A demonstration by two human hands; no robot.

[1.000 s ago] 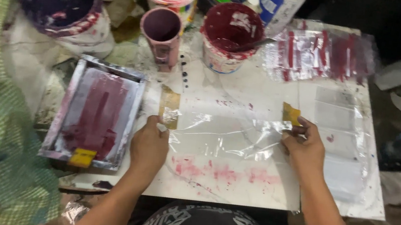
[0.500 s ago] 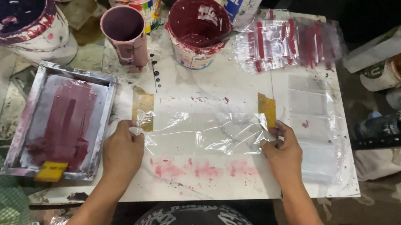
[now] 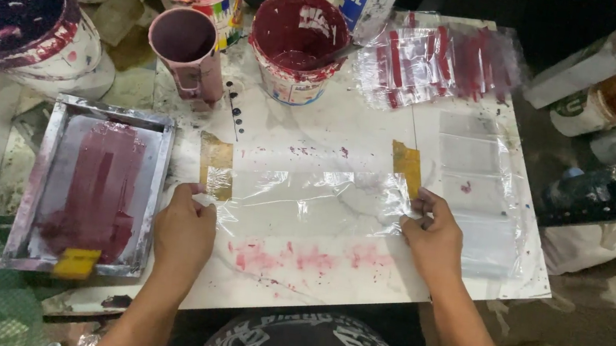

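A clear plastic sheet (image 3: 312, 204) lies across the white board (image 3: 311, 281). My left hand (image 3: 183, 232) pinches its left edge just below a strip of brown tape (image 3: 215, 164). My right hand (image 3: 433, 239) pinches the right edge beside a second brown tape strip (image 3: 407, 166). The sheet is stretched between both hands, flat on the board above a pink ink smear (image 3: 314, 259).
A metal-framed printing screen (image 3: 94, 187) smeared with maroon ink sits to the left, a yellow squeegee (image 3: 76, 263) at its front. Paint tubs (image 3: 298, 37) and a pink cup (image 3: 186, 51) stand behind. Printed clear bags (image 3: 437, 60) lie at back right, blank bags (image 3: 477, 184) at right.
The view shifted left then settled. Both hands stayed on the sheet's ends, which now lies a little flatter and tauter on the board.
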